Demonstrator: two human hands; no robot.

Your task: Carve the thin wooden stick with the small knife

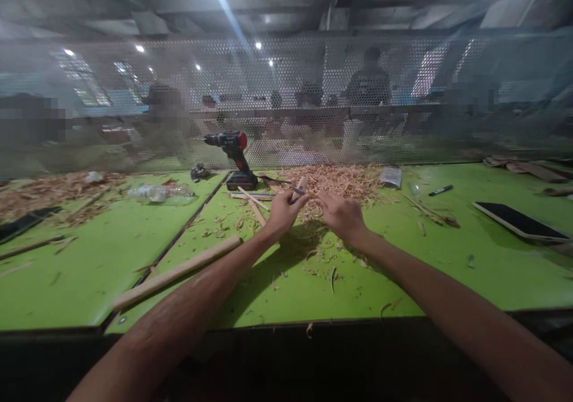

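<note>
My left hand [285,212] is closed above the bench, with a pale wooden stick [302,183] showing at its fingertips. Close beside it, my right hand [342,215] is closed around a thin tool with a yellowish end [314,196]. A narrow grey strip like a blade runs from this tool across the left fingers; its exact kind is too small to make out. Curly wood shavings [344,181] lie heaped just beyond both hands. Several thin sticks [254,198] rest left of my left hand, beside the drill's base.
A cordless drill [235,157] stands upright behind the sticks. A long wooden rod [179,272] lies near my left forearm. Farther left is a clear plastic bottle [161,193]. On the right are a marker [441,190], a small packet [391,177] and a tablet [519,220]. Perforated mesh [286,79] rises behind.
</note>
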